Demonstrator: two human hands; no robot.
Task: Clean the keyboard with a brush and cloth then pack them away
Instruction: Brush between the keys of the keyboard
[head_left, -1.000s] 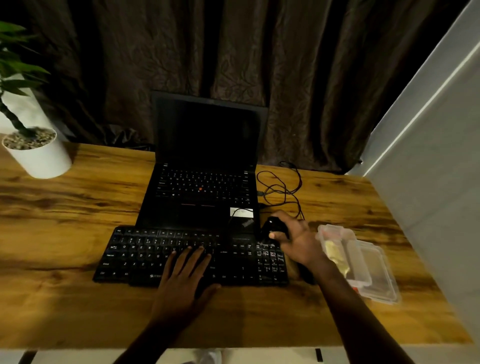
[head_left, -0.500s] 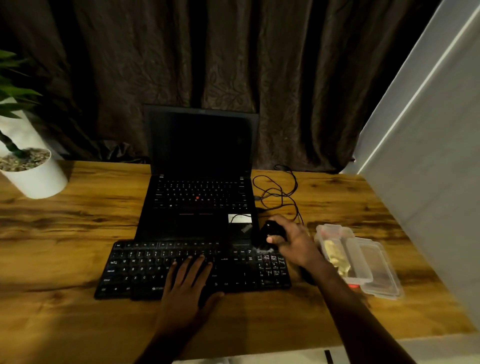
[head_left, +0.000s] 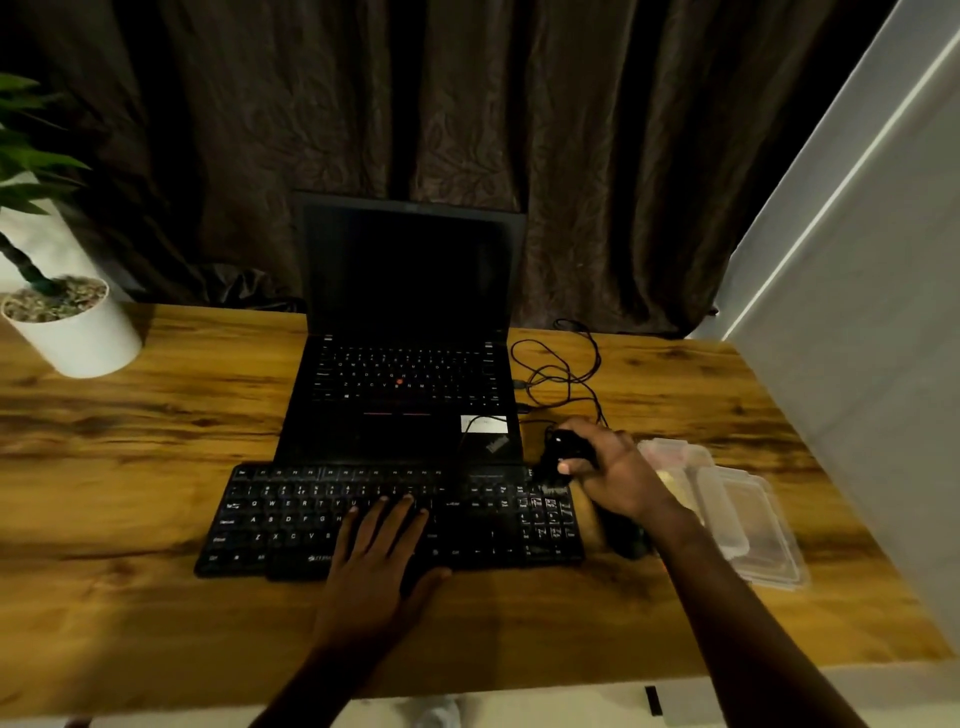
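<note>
You are pressing your left hand (head_left: 379, 561) flat, fingers straight, on the keyboard (head_left: 291, 519), which is lying along the desk's (head_left: 156, 415) front edge. Your right hand (head_left: 618, 478) is gripping a black object (head_left: 566, 447), likely the brush, beside the keyboard's far right corner. Sweeping outward risks snagging the cable (head_left: 569, 378) or knocking the plastic container (head_left: 748, 519).

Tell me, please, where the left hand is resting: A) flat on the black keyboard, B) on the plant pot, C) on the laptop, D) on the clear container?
A: the left hand lies with straight fingers on the black keyboard in front of the laptop; the right hand grips a small black object.
</note>
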